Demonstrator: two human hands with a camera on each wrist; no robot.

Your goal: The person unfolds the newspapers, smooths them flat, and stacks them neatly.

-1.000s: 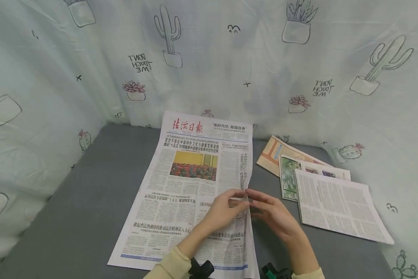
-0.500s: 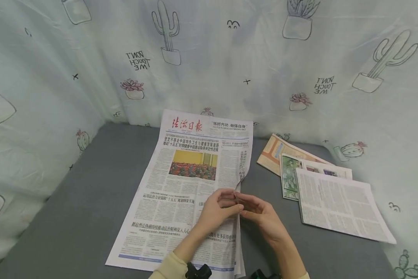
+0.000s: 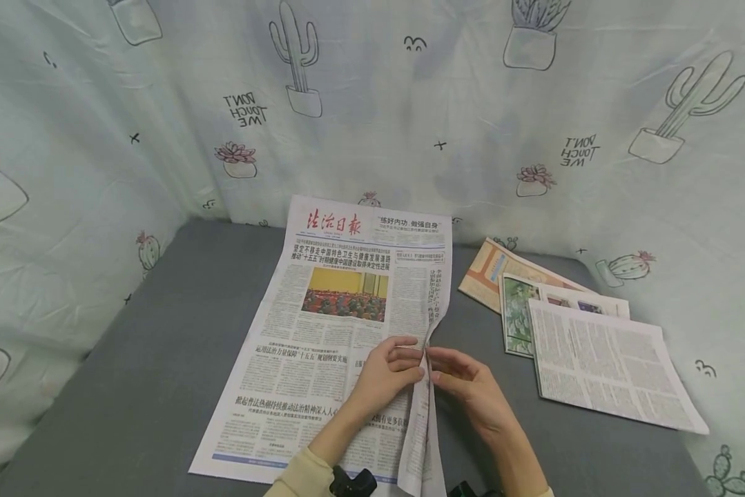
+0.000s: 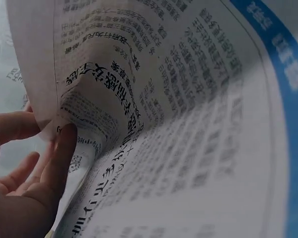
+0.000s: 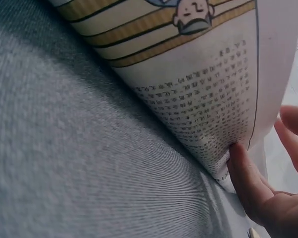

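On the flat dark-grey table (image 3: 179,386), the large white paper newspaper (image 3: 310,338) with its red masthead is being pinched at the right edge by left hand (image 3: 384,373) and right hand (image 3: 474,390): edge raised, page-lifting seemingly just begun, most of the sheet yet unraised!

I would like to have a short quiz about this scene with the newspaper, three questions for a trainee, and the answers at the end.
1. At which edge of the newspaper are the left hand and the right hand working?
A) left
B) right
C) far

2. True or false: in the head view, the printed photo lies farther away than both hands.

3. Put these in order, from far to near, in the head view: green-picture paper, text page, orange paper.

Key:
1. B
2. True
3. Orange paper, green-picture paper, text page
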